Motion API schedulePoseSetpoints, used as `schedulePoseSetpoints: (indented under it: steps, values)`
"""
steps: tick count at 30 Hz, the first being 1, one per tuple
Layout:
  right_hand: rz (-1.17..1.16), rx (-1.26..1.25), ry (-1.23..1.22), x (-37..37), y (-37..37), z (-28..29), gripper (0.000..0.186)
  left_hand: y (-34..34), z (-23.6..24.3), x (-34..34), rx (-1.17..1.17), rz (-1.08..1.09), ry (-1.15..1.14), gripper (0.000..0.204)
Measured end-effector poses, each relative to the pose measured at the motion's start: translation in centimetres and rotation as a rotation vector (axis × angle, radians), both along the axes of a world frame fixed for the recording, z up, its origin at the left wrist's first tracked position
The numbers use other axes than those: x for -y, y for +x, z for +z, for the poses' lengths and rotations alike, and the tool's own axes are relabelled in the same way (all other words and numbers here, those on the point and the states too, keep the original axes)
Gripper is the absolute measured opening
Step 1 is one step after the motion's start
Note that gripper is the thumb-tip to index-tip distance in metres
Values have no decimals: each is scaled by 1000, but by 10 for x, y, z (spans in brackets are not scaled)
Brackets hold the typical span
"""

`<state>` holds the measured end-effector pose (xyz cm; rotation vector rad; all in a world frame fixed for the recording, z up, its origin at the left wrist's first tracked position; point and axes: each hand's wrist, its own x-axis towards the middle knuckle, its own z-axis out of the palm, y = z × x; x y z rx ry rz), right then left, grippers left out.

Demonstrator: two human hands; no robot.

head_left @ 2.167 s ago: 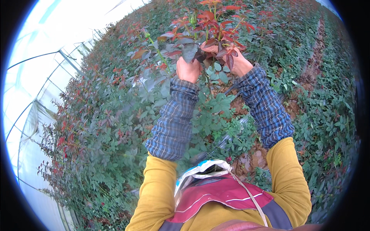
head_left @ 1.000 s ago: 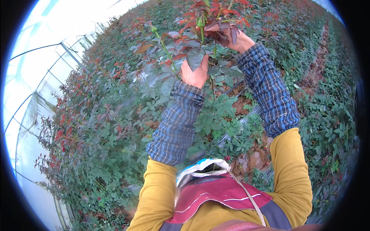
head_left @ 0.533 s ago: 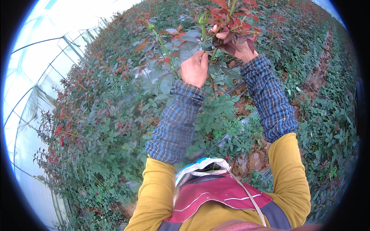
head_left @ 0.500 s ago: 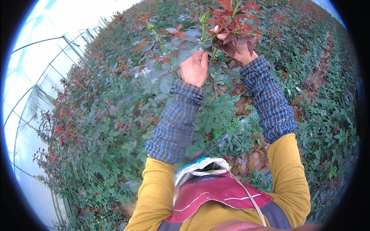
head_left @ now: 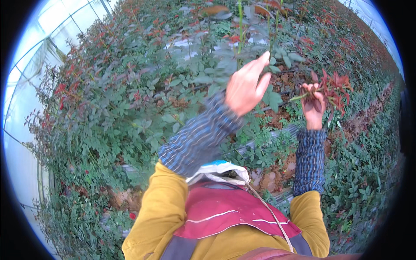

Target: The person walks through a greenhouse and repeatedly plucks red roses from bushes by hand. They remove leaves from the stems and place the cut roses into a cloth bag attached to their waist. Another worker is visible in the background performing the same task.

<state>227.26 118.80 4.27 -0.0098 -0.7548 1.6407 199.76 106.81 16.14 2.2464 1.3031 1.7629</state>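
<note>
My right hand (head_left: 313, 106) is closed around a broken-off shoot of dark red young leaves (head_left: 332, 88), held out over the plant row at the right. My left hand (head_left: 246, 85) is raised, fingers together and empty, touching the green stems (head_left: 239, 30) and grey-green leaves of a tall rose plant in front of me. Both forearms wear blue plaid sleeve covers over yellow sleeves.
Dense rows of rose bushes (head_left: 125, 99) with red new growth fill the view. A strip of bare soil (head_left: 359, 123) runs at the right. A white sack (head_left: 219, 172) with a cord hangs at my chest over a red apron (head_left: 225, 212). Greenhouse glazing (head_left: 26, 73) stands at the left.
My right hand has come down and to the right, away from the plant top, carrying the red shoot. My left hand has opened up and stays at the stems.
</note>
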Motion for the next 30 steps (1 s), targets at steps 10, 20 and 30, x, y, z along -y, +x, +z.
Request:
schedulePoseSetpoints:
  steps: [10, 20, 30]
  values:
    - [544, 423, -272, 204, -79, -87, 53, -144, -238, 277, -506, 487, -988, 45]
    - [456, 1188, 826, 243, -150, -105, 43, -120, -262, 276, -341, 89, -1278, 31]
    - [164, 1481, 707, 253, -122, -223, 35, -70, -246, 161, 419, -375, -1366, 18]
